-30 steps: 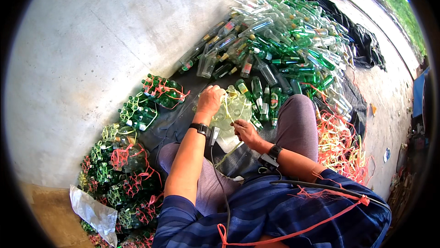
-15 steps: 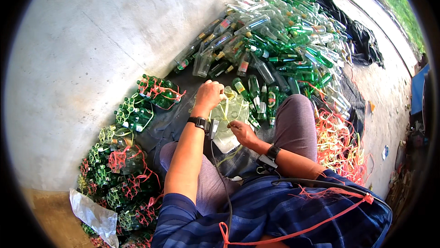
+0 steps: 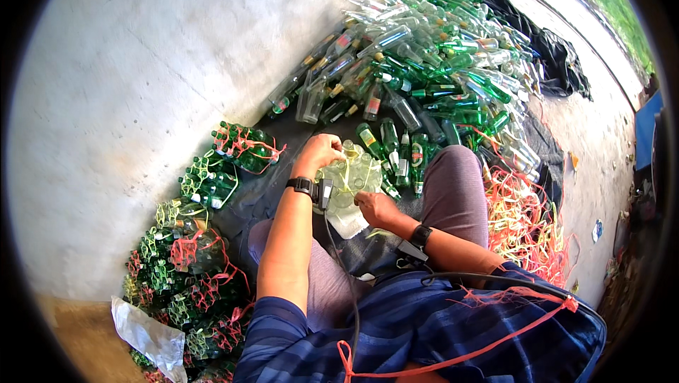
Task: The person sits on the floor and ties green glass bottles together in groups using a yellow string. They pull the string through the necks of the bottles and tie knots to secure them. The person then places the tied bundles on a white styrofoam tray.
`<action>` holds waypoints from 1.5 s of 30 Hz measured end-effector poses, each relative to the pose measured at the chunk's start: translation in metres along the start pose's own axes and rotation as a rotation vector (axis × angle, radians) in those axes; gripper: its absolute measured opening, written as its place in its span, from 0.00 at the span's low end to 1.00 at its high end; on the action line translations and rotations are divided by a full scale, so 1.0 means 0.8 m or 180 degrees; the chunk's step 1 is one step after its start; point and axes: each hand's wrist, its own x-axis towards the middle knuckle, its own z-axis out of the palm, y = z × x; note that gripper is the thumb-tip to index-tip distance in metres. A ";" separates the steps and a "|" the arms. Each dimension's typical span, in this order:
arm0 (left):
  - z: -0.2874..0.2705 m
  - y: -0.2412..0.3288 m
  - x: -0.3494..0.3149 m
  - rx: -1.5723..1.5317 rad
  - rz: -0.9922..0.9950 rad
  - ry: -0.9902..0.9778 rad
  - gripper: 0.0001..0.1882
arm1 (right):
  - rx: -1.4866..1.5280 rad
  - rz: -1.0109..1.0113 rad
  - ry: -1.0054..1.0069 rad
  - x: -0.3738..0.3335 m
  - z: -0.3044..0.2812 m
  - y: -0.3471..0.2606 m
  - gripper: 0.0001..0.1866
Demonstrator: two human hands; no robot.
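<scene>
A bundle of clear glass bottles stands between my knees, necks up, with a yellow plastic strap running across it. My left hand is closed in a pinch at the far left edge of the bundle, on the strap as far as I can see. On the near right side, my right hand has its fingers closed round the strap beside the bottles. A whitish piece of material shows at the near side of the bundle. The fingertips of my right hand are partly hidden.
A big heap of green and clear bottles lies ahead by the wall. Strapped bundles of green bottles line the left. Loose red and yellow straps pile up at the right of my knee. A dark sheet covers the ground.
My left hand has dropped slightly nearer to the bottles. My right hand stays almost in place. The yellow strap between them looks less stretched upward.
</scene>
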 end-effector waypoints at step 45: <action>0.155 -0.003 -0.152 0.1282 0.0897 0.1878 0.06 | -0.0520 -0.2618 0.1036 -0.018 -0.053 -0.052 0.06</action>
